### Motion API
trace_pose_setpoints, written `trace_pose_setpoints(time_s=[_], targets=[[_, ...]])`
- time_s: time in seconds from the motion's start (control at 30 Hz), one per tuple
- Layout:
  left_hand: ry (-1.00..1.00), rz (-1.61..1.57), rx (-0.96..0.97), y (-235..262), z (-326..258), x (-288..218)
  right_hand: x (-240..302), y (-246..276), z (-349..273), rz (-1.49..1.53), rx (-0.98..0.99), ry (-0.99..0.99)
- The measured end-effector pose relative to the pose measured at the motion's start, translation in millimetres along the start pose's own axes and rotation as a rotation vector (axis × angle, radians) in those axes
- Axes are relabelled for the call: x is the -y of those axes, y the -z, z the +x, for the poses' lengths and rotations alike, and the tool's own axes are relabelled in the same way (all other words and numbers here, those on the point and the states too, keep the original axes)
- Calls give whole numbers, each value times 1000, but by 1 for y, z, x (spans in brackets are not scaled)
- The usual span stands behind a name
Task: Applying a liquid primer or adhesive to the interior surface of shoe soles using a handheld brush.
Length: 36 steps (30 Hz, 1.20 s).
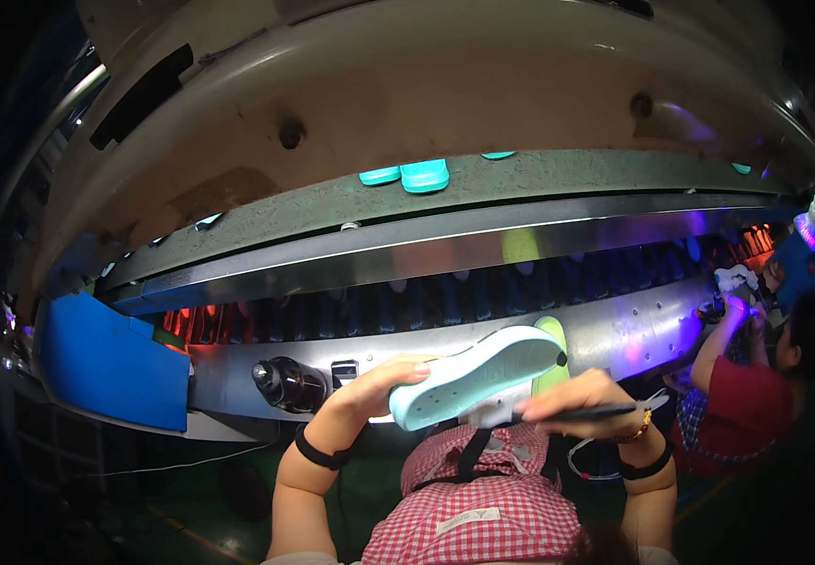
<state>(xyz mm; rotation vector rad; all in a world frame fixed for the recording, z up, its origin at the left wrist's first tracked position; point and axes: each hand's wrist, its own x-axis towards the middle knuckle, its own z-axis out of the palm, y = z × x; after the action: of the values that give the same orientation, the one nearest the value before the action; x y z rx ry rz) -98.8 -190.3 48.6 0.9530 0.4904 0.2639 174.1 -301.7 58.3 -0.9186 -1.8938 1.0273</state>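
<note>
My left hand grips a pale blue foam shoe sole by its left end, tilted up in front of my checked apron. My right hand, just below the sole's right end, is closed round a slim black-handled tool. The tool's head is blurred, beside something white under the sole, so I cannot tell its exact kind. Behind the sole's right end shows a lime green sole, partly hidden, on the metal ledge. A dark rounded container lies left of my left hand.
Beyond the metal ledge runs a conveyor with dark slots and red glowing ends. Turquoise shoes sit on an upper belt, under a large curved cover. A blue panel stands left. A co-worker in red works at right.
</note>
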Motion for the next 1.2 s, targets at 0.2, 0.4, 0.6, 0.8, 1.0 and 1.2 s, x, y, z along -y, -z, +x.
trace_pose_setpoints(time_s=[0.2,0.4,0.6,0.8,1.0,1.2], targets=[[-147,285,-156,10,-5,3,-6,-12,-9,-74,-20,-60],[-297,-794,67,14,49,61,4,-26,1,5,-204,36],[-257,-726,-110,-12,71,83,-32,-37,19,-147,-426,-53],[-408,-785,-236,-3,61,80,-6,-55,9,-344,-51,76],[-464,-767,-170,-25,63,68,-4,-36,29,-158,-302,21],[-597,-740,-74,-25,52,53,4,-34,19,-38,-173,86]])
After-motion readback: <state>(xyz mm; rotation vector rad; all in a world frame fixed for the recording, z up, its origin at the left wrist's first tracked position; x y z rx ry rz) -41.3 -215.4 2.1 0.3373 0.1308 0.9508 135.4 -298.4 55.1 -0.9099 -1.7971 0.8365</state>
